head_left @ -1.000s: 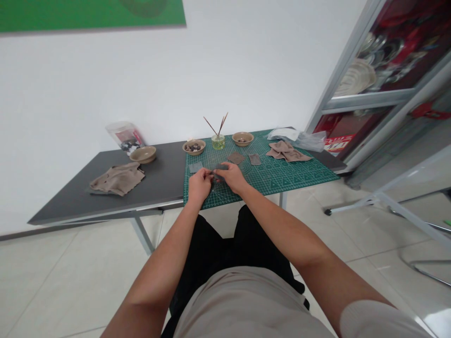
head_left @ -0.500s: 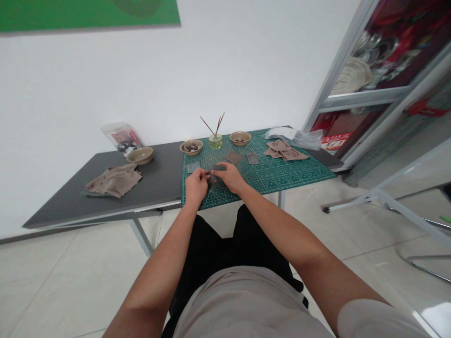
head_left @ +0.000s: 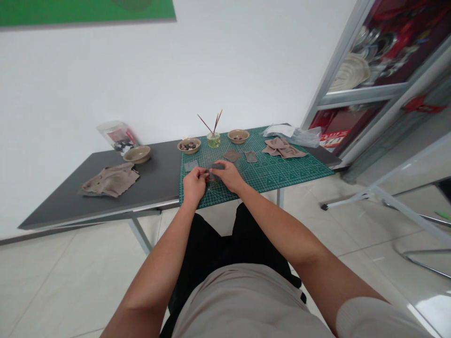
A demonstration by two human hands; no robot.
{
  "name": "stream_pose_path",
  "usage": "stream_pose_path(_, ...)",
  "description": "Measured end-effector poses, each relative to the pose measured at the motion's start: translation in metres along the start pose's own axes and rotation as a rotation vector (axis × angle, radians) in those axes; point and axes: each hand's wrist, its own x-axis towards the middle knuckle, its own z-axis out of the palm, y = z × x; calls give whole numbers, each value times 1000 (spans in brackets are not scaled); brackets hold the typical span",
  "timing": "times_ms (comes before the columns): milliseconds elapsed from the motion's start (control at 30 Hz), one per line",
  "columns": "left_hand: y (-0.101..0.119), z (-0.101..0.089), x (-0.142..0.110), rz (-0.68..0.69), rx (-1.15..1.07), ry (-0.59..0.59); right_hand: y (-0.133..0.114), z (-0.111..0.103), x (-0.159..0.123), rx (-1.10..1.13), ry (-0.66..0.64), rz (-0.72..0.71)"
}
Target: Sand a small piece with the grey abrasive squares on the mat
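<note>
Over the front left of the green cutting mat (head_left: 299,171), both my hands are close together with their fingertips nearly meeting. My right hand (head_left: 227,176) pinches a dark grey flat piece that looks like sandpaper (head_left: 217,165). My left hand (head_left: 195,185) is closed in a pinch beside it; whatever is between its fingers is too small to make out. Just beyond my hands lie a pale grey square (head_left: 191,165), a brownish flat piece (head_left: 232,156) and a grey square (head_left: 251,157).
Behind stand a bowl of dark stones (head_left: 189,146), a glass jar with thin sticks (head_left: 213,140) and another bowl (head_left: 238,136). A brown cloth (head_left: 283,148) and plastic bag (head_left: 298,134) lie right; a cloth (head_left: 111,180), bowl (head_left: 137,154) and clear container (head_left: 118,137) left.
The whole view has shifted slightly. My hands stay together at the same place over the mat, with only small finger movement; the grey piece is still in my right hand.
</note>
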Motion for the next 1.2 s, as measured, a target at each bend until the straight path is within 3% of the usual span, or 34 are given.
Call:
stream_pose_path(300,2,-2,4,-22,-24,19,3,5,8,92,163,76)
stream_pose_path(500,-3,-1,5,0,-270,9,0,3,5,152,129,57)
stream_pose_path(733,-6,-1,6,18,-340,-42,0,0,3,131,54,59)
stream_pose_path(867,-4,-3,7,-35,-310,-40,-1,0,3,130,24,70)
stream_pose_path(1033,-1,-1,6,-72,-376,-59,-2,0,3,164,76,58)
stream_pose_path(1200,-3,-1,6,41,-169,-59,-1,0,4,172,28,36)
